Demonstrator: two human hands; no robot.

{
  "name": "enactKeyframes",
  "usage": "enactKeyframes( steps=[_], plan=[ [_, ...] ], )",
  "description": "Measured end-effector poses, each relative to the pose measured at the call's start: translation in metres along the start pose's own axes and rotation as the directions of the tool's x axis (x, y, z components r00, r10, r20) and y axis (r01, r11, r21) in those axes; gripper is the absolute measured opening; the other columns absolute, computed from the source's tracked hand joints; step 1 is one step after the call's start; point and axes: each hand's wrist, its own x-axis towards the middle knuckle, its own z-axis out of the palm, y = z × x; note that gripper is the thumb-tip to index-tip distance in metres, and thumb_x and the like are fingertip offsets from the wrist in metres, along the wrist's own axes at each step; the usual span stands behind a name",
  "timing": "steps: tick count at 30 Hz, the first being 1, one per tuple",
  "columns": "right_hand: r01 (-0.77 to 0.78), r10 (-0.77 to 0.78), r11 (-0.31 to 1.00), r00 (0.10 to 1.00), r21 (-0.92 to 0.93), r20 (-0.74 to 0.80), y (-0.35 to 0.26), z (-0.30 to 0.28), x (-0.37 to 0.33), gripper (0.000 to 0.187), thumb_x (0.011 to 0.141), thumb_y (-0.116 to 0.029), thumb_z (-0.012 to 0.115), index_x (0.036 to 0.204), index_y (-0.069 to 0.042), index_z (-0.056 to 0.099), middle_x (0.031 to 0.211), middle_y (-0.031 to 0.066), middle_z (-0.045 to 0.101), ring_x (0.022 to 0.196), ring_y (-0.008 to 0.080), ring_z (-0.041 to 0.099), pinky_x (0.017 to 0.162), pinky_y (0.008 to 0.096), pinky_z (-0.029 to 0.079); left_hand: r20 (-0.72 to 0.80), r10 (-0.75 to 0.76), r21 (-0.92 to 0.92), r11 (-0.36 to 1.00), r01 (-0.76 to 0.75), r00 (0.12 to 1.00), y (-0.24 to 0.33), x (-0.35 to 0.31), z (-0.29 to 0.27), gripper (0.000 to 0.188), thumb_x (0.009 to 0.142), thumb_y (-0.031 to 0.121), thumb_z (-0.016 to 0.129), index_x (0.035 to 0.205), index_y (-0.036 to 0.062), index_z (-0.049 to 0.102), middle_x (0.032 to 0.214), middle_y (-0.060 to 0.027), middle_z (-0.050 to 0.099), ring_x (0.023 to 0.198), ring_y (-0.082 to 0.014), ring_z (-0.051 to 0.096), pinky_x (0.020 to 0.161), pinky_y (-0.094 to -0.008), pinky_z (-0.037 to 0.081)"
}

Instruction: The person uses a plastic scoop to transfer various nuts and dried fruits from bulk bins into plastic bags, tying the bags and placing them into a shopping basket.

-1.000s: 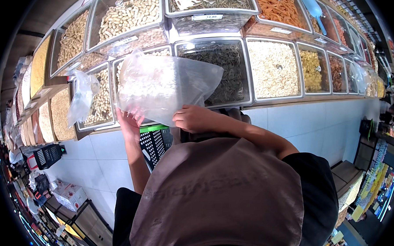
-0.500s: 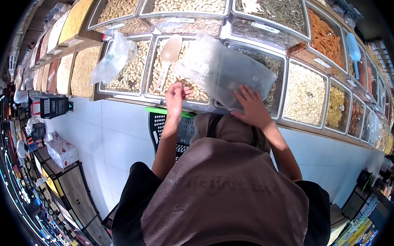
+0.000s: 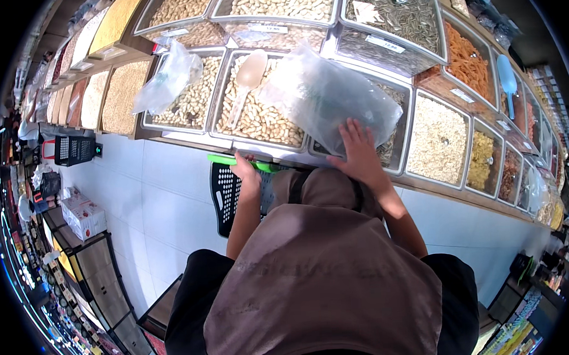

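Observation:
My right hand [image 3: 360,152] lies flat with fingers spread, palm on a clear plastic bag [image 3: 332,102]. The bag rests across a peanut bin [image 3: 263,128] and a bin of dark seeds [image 3: 391,149], and I cannot make out what it holds. At the counter's front edge, my left hand [image 3: 245,169] is closed over the green handle [image 3: 221,159] of a black shopping basket [image 3: 224,196]; its fingertips are partly hidden. A pale scoop [image 3: 251,72] lies on the peanuts, beyond my left hand.
Another crumpled clear bag [image 3: 171,79] covers part of the left peanut bin. Bins of white seeds [image 3: 436,142] and orange strips [image 3: 466,58] stand to the right, near a blue scoop [image 3: 507,79]. A second black basket [image 3: 74,150] sits on the floor at left.
My left hand has dropped from above the peanut bin to the basket's green handle. The bag has spread and flattened under my right hand, which stays on it.

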Motion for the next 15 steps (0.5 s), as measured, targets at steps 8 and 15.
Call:
enactKeyframes(
  steps=[8, 15],
  plan=[
    [-0.056, 0.06, 0.992, 0.998, 0.109, -0.035, -0.04, 0.005, -0.023, 0.082, 0.085, -0.051, 0.065, 0.144, 0.001, 0.041, 0.151, 0.0255, 0.035, 0.144, 0.0395, 0.029, 0.118, 0.0554, 0.019, 0.058, -0.073, -0.073, 0.994, 0.077, 0.996, -0.026, 0.019, -0.005, 0.029, 0.097, 0.028, 0.054, 0.078, 0.0081, 0.046, 0.064, -0.0033, 0.047, 0.049, -0.0136, 0.045, 0.044, -0.0286, 0.042],
    [-0.022, 0.067, 0.968, 0.983, 0.249, -0.173, -0.05, -0.007, -0.051, 0.066, 0.087, -0.038, 0.066, 0.133, 0.005, 0.048, 0.141, 0.0244, 0.046, 0.134, 0.0362, 0.042, 0.116, 0.0489, 0.027, 0.076, -0.154, 0.002, 0.988, 0.155, 0.985, 0.0, 0.0, -0.002, 0.024, 0.095, 0.025, 0.052, 0.08, 0.011, 0.039, 0.06, -0.0008, 0.036, 0.046, -0.0127, 0.036, 0.041, -0.0285, 0.036]
  ],
)
